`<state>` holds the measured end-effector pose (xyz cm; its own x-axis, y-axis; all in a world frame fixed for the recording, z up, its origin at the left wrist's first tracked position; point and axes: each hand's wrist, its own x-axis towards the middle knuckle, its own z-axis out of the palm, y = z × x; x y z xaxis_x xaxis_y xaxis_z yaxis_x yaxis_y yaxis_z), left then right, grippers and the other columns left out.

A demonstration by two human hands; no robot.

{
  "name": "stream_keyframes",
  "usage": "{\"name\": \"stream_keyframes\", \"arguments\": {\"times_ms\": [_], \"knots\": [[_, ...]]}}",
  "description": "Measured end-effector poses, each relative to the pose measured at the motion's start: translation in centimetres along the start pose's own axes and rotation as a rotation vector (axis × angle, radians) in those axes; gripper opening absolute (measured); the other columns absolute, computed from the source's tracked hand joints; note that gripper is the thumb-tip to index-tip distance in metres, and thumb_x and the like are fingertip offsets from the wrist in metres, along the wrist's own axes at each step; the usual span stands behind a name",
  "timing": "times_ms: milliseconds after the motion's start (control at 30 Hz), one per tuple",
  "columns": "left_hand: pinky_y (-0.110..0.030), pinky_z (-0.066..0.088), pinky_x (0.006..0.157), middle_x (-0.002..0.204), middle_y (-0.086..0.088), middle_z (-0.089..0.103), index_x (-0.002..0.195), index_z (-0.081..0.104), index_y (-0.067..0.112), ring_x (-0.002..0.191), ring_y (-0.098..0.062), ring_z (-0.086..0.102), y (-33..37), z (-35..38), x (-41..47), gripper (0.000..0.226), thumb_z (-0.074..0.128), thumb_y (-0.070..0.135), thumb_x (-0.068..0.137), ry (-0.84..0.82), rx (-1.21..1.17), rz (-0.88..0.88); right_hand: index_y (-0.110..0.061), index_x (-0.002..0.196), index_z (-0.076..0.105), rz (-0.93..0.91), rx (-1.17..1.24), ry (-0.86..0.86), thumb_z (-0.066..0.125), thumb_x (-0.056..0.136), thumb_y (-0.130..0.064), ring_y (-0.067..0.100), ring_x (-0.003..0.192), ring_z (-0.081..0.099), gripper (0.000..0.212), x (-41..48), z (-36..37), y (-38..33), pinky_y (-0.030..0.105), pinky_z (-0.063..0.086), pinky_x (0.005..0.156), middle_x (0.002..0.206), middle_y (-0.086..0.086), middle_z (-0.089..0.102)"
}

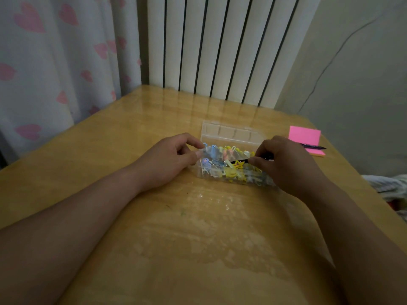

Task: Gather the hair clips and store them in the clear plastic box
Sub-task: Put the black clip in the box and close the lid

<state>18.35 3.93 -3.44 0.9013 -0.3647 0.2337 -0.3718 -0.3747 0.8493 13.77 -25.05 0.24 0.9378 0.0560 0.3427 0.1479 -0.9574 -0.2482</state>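
A clear plastic box [231, 131] lies open on the wooden table, its lid standing up at the back. Several small coloured hair clips [229, 166] fill it: blue, yellow, pink. My left hand [167, 160] pinches the box's left end between thumb and forefinger. My right hand [286, 164] is over the box's right end, fingers pinched on a thin black hair clip [239, 160] with a yellow star shape, which lies across the top of the pile. My right hand hides the right end of the box.
A pink sticky-note pad [305, 137] with a dark pen [313, 147] on it lies right of the box. The table [198, 238] has a glossy cover. A radiator stands behind it, a heart-print curtain at left, and cloth off the right edge.
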Motion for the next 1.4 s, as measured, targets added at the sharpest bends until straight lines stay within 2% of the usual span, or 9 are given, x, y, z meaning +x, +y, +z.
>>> {"name": "stream_keyframes", "arguments": {"times_ms": [200, 333, 533, 767, 967, 1067, 1200, 1300, 1400], "knots": [[-0.037, 0.053, 0.084, 0.08, 0.007, 0.066, 0.112, 0.072, 0.038, 0.079, -0.011, 0.063, 0.1, 0.0, 0.0, 0.014, 0.069, 0.041, 0.099, 0.007, 0.009, 0.002, -0.029, 0.092, 0.072, 0.026, -0.035, 0.03, 0.082, 0.088, -0.039, 0.017, 0.093, 0.054, 0.015, 0.3, 0.3, 0.6, 0.036, 0.045, 0.074, 0.096, -0.009, 0.055], [-0.044, 0.054, 0.091, 0.088, -0.006, 0.07, 0.114, 0.073, 0.034, 0.09, -0.027, 0.067, 0.5, 0.1, -0.2, 0.016, 0.069, 0.039, 0.1, 0.0, 0.005, 0.005, -0.028, 0.086, 0.068, 0.065, 0.051, 0.078, 0.08, 0.09, -0.037, 0.009, 0.08, 0.053, 0.015, 0.3, 0.5, 1.2, 0.029, 0.039, 0.064, 0.09, -0.011, 0.055], [-0.033, 0.053, 0.085, 0.089, -0.003, 0.071, 0.118, 0.071, 0.033, 0.088, -0.021, 0.068, 0.5, -0.1, -0.3, 0.018, 0.067, 0.037, 0.101, 0.04, -0.006, -0.016, -0.013, 0.099, 0.071, 0.397, 0.442, 0.31, 0.065, 0.102, -0.039, 0.024, 0.089, 0.067, 0.027, 1.1, 0.3, 3.4, 0.039, 0.05, 0.076, 0.093, 0.003, 0.071], [-0.034, 0.056, 0.072, 0.103, -0.017, 0.071, 0.115, 0.07, 0.01, 0.086, -0.022, 0.066, 0.5, -1.3, 2.3, 0.016, 0.065, 0.02, 0.103, 0.237, -0.34, -0.285, -0.006, 0.124, 0.065, 0.687, 0.967, 0.095, 0.061, 0.106, -0.029, 0.024, 0.085, 0.063, 0.03, 4.2, 1.3, 5.7, 0.033, 0.05, 0.068, 0.117, 0.015, 0.07], [-0.034, 0.052, 0.064, 0.101, -0.017, 0.066, 0.114, 0.067, 0.001, 0.083, -0.025, 0.06, 0.0, -1.4, 6.0, 0.025, 0.064, 0.024, 0.105, 0.203, -0.259, -0.393, -0.008, 0.096, 0.075, 0.696, 0.902, 0.096, 0.063, 0.1, -0.02, 0.031, 0.09, 0.067, 0.017, 6.3, 2.5, 6.2, 0.041, 0.053, 0.082, 0.096, 0.017, 0.073], [-0.033, 0.048, 0.063, 0.1, -0.017, 0.07, 0.109, 0.07, 0.002, 0.079, -0.023, 0.058, 0.3, -0.6, 8.4, 0.03, 0.063, 0.031, 0.105, 0.145, -0.182, -0.416, -0.007, 0.126, 0.074, 0.676, 0.867, 0.107, 0.068, 0.098, -0.015, 0.031, 0.112, 0.068, 0.029, 7.0, 3.2, 6.4, 0.041, 0.055, 0.102, 0.12, 0.014, 0.074], [-0.029, 0.042, 0.062, 0.086, -0.013, 0.073, 0.1, 0.076, 0.015, 0.07, -0.02, 0.057, 1.1, 0.6, 10.2, 0.015, 0.062, 0.017, 0.104, 0.034, -0.062, -0.394, -0.003, 0.134, 0.069, 0.699, 0.876, 0.093, 0.072, 0.096, -0.01, 0.034, 0.117, 0.067, 0.038, 7.5, 3.4, 7.0, 0.044, 0.055, 0.104, 0.125, 0.019, 0.072], [-0.03, 0.049, 0.065, 0.093, -0.008, 0.076, 0.131, 0.067, 0.024, 0.074, -0.019, 0.064, 1.2, 0.8, 10.6, 0.033, 0.07, 0.013, 0.1, 0.058, -0.136, -0.397, -0.005, 0.141, 0.064, 0.704, 0.97, 0.091, 0.074, 0.094, -0.005, 0.035, 0.108, 0.071, 0.048, 7.1, 3.3, 6.9, 0.051, 0.058, 0.102, 0.119, 0.021, 0.073], [-0.035, 0.049, 0.079, 0.111, -0.001, 0.079, 0.144, 0.061, 0.027, 0.102, -0.024, 0.071, 1.2, 0.9, 10.7, 0.05, 0.074, 0.018, 0.096, 0.073, -0.199, -0.353, -0.016, 0.137, 0.066, 0.657, 1.091, 0.087, 0.065, 0.097, 0.0, 0.027, 0.091, 0.072, 0.043, 6.4, 2.8, 6.4, 0.047, 0.062, 0.09, 0.111, 0.013, 0.078]]}}
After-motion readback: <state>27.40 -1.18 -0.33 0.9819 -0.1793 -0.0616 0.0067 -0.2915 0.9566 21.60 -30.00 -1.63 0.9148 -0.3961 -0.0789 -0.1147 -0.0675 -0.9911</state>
